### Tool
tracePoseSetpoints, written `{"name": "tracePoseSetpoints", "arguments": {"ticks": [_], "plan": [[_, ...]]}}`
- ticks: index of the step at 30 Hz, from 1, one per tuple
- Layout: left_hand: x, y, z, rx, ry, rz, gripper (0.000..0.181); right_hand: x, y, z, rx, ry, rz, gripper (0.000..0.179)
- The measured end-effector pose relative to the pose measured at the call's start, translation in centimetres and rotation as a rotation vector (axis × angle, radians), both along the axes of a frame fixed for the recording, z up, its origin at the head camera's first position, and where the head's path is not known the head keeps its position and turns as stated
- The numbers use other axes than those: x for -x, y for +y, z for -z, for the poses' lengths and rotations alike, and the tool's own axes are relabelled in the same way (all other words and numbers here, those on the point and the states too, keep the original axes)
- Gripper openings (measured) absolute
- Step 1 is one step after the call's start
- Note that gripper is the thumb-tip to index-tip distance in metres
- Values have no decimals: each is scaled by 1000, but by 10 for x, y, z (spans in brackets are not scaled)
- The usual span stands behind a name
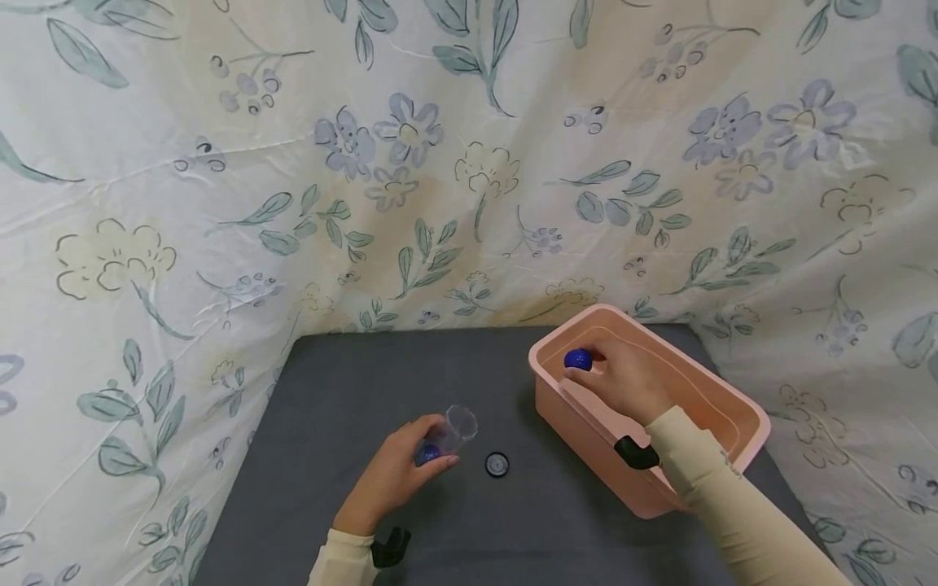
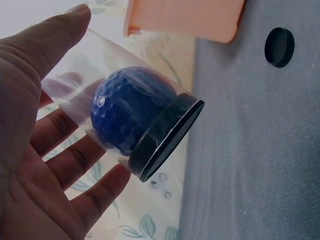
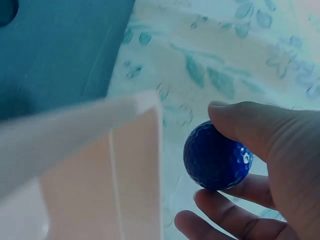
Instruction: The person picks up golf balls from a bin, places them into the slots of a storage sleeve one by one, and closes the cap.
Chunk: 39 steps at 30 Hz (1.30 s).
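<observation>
My left hand (image 1: 403,468) grips a clear plastic tube (image 2: 75,85), tilted, its open end toward the upper right in the head view. Inside the tube a blue golf ball (image 2: 130,110) sits against the black end cap (image 2: 167,137). My right hand (image 1: 623,378) pinches a second blue golf ball (image 3: 215,157) between thumb and fingers, over the left part of the pink bin (image 1: 579,407). A loose black cap (image 1: 497,465) lies on the dark table to the right of the left hand.
The pink bin stands on the right side of the dark grey table (image 1: 352,382), set at an angle. Something orange (image 1: 707,419) shows inside it, partly behind the right sleeve. A floral cloth (image 1: 410,268) hangs behind and at both sides.
</observation>
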<state>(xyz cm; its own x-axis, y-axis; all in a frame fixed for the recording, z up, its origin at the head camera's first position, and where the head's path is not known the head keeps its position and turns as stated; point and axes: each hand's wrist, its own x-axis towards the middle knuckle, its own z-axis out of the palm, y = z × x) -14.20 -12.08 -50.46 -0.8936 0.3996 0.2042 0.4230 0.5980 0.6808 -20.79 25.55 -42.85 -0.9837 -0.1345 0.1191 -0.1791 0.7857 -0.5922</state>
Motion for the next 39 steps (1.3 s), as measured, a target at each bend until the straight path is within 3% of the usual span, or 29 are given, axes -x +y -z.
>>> {"name": "tracePoseSetpoints", "arguments": {"ticks": [7, 12, 21, 29, 39], "plan": [[0, 0, 0, 8, 0, -9, 50, -9, -23, -7, 47, 97, -90, 24], [0, 0, 0, -6, -5, -6, 49, -16, -41, -7, 84, 94, -97, 25], [-1, 1, 0, -9, 8, -5, 48, -35, -78, 3, 165, 59, -80, 46], [2, 4, 0, -8, 24, 20, 48, -45, -101, 12, 215, 48, -138, 44], [2, 5, 1, -28, 10, 38, 45, -50, -120, 16, 216, 103, -201, 42]]}}
